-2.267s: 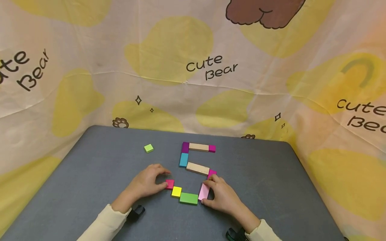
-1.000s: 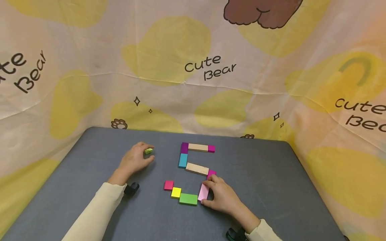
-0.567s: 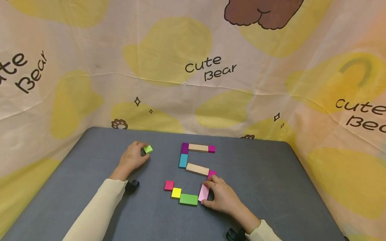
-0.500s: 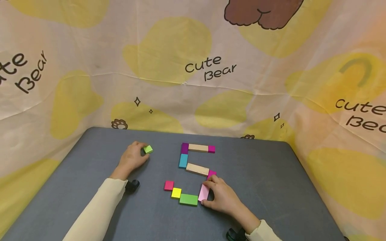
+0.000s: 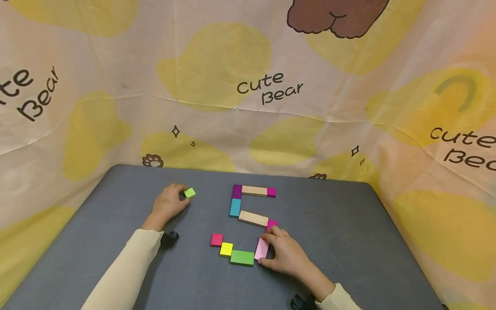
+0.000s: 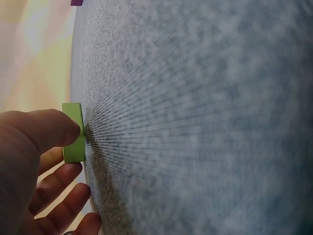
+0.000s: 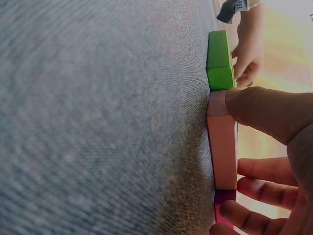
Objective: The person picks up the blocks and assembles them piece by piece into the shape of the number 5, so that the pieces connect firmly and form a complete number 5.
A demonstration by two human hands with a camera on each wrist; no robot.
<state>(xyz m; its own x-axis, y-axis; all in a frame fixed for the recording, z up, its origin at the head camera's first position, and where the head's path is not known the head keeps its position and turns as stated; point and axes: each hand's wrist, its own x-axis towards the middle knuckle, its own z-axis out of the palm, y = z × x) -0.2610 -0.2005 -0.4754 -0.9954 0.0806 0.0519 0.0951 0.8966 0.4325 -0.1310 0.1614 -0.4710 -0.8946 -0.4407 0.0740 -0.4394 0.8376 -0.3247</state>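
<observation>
At the table's left, my left hand [image 5: 167,203] pinches a small lime-green block [image 5: 190,193] between thumb and index finger. The left wrist view has the thumb across that block's face [image 6: 73,149], the other fingers spread below. My right hand [image 5: 288,255] holds the light pink block [image 5: 261,249] by its ends, thumb at the near end and index finger at the far end. Touching or close to the pink block are a long green block [image 5: 242,257] and a magenta block [image 5: 272,223]. Leftward from the green one come a yellow block [image 5: 226,249] and a red block [image 5: 217,240].
Farther back, the row continues with a tan block [image 5: 253,218], a blue block [image 5: 235,208], a purple block [image 5: 237,191], a second tan block [image 5: 254,190] and a small magenta block [image 5: 271,192]. All lie on the dark grey table [image 5: 329,215], with a printed cloth [image 5: 217,129] behind it.
My left hand has gone from beside the red block to the far left and taken hold of the lime-green block, shifting it slightly. My right hand has stayed on the pink block.
</observation>
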